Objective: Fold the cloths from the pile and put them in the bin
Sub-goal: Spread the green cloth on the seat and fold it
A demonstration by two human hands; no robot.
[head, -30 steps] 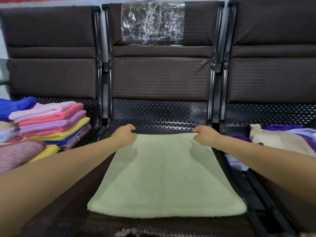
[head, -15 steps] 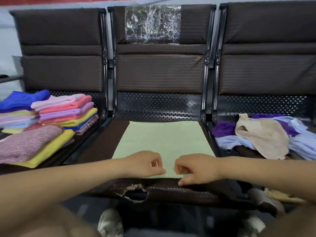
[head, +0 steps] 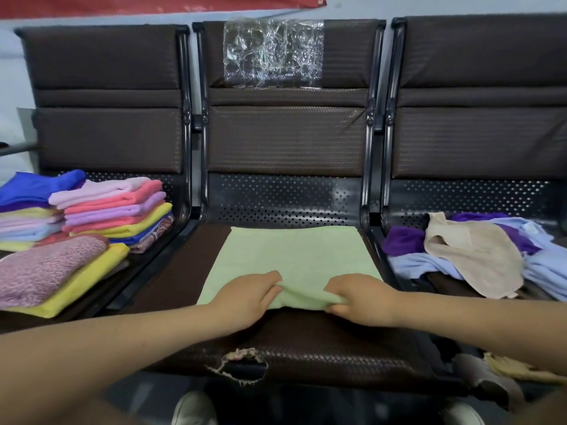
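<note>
A pale green cloth point(head: 294, 256) lies flat on the middle chair seat point(head: 306, 342). My left hand point(head: 248, 294) and my right hand point(head: 360, 297) each pinch its near edge, which is lifted slightly off the seat between them. On the right seat sits a loose pile of cloths point(head: 478, 256): beige on top, purple and light blue under it. Folded cloths point(head: 107, 207) in pink, coral, lilac, yellow and blue are stacked on the left seat. No bin is in view.
A pink speckled cloth on a yellow one point(head: 52, 271) lies at the left seat's front. The middle seat's front edge has a torn hole point(head: 242, 366). Black metal armrest bars point(head: 368, 148) separate the seats. My shoes point(head: 193, 409) show below.
My hands left the cloth's far corners, came back to its near edge, and now pinch and raise that edge. The view has tilted down and back.
</note>
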